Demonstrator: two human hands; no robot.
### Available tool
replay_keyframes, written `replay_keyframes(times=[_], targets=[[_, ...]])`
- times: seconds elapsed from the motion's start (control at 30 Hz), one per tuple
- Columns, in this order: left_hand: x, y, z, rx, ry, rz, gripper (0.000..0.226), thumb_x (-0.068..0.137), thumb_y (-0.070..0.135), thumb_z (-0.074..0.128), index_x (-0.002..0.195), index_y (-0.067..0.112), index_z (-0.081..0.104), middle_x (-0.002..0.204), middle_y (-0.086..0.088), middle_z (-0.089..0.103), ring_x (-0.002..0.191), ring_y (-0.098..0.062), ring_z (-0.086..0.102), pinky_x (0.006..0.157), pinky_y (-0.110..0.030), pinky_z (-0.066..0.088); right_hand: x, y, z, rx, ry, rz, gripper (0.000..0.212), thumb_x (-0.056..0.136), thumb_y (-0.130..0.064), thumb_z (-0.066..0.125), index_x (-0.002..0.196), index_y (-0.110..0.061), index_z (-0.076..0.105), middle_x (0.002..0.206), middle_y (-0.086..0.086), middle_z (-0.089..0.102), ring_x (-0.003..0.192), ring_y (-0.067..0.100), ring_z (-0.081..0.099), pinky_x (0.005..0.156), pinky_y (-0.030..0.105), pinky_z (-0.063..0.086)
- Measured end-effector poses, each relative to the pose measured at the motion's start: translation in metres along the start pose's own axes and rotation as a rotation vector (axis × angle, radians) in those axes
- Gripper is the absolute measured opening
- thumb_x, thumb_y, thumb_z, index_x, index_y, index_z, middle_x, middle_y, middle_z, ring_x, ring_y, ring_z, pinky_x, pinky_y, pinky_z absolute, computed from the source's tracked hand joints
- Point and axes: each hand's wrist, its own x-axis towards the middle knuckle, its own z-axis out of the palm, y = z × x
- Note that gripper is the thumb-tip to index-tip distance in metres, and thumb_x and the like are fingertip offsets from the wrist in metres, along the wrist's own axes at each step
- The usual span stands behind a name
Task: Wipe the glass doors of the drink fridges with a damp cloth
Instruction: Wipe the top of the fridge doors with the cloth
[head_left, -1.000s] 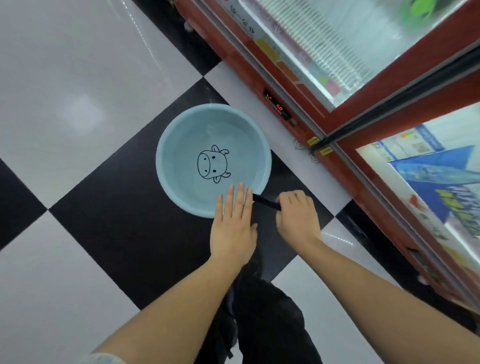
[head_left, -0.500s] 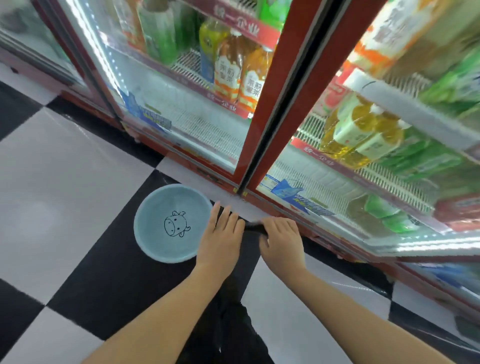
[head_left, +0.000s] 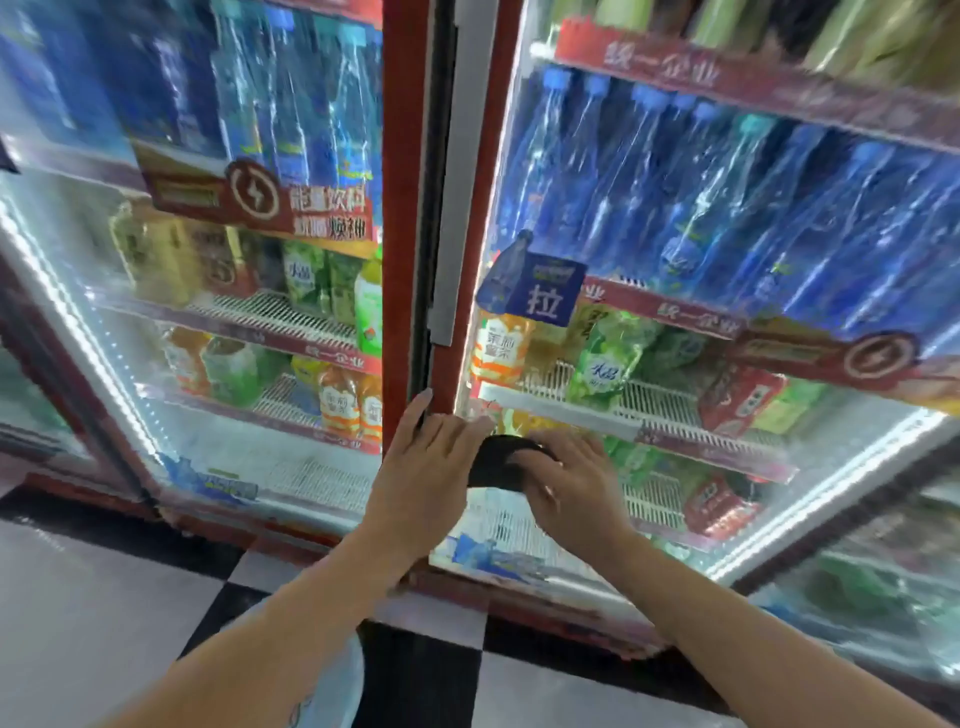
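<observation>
Two red-framed drink fridges fill the view, a left glass door (head_left: 249, 322) and a right glass door (head_left: 727, 291), both full of bottles. A dark cloth (head_left: 496, 462) is bunched between my hands, low on the right door near its left edge. My right hand (head_left: 571, 486) lies over the cloth with fingers spread. My left hand (head_left: 423, 462) holds the cloth's left end, its fingers flat and reaching up to the red door frame (head_left: 400, 312).
A grey handle strip (head_left: 457, 208) runs down the seam between the doors. A pale blue basin (head_left: 337, 675) sits on the black-and-white tiled floor (head_left: 78, 623), mostly hidden under my left forearm. More fridges stand at the far left and lower right.
My view has swung up from the basin on the floor to the fridge doors. Both hands have risen with the dark cloth and now rest against the lower right door.
</observation>
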Motion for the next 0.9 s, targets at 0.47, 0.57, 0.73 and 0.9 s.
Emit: replay_keyframes(times=[0.47,0.57,0.73,0.9], targets=[[0.323,0.018,-0.153,0.224,0.598,0.19,0.019,0.086,0.013,0.046,0.088,0.012,0.065,0.093,-0.008,0.062,0.086,-0.029,0.06,0.11,-0.045,0.031,0.262,0.097,-0.218,-0.311,0.45,-0.101,0.03,0.085,-0.03,0.054,0.104,-0.013,0.071,0.106,0.005,0.066,0.095,0.025,0.06,0.091,0.033,0.038],[0.375,0.023,-0.19,0.236,0.698,0.165,0.021,0.087,0.017,0.046,0.084,0.011,0.065,0.089,-0.009,0.062,0.084,-0.03,0.058,0.104,-0.046,0.036,0.305,0.106,-0.249,-0.337,0.48,-0.084,0.033,0.084,-0.032,0.053,0.106,-0.015,0.069,0.105,0.005,0.065,0.094,0.027,0.059,0.088,0.034,0.037],[0.438,0.015,-0.244,0.378,0.749,0.115,0.028,0.086,0.023,0.041,0.083,0.011,0.066,0.087,-0.01,0.063,0.084,-0.033,0.058,0.093,-0.046,0.04,0.371,0.112,-0.292,-0.384,0.493,-0.135,0.036,0.077,-0.026,0.057,0.11,-0.015,0.067,0.104,0.007,0.063,0.096,0.029,0.06,0.085,0.041,0.048],[0.485,-0.002,-0.297,0.421,0.743,0.161,0.03,0.081,0.024,0.037,0.081,0.011,0.065,0.081,-0.008,0.061,0.078,-0.032,0.061,0.085,-0.043,0.043,0.434,0.111,-0.324,-0.394,0.618,-0.196,0.033,0.074,-0.02,0.058,0.105,-0.014,0.068,0.1,0.006,0.062,0.092,0.029,0.058,0.079,0.039,0.048]])
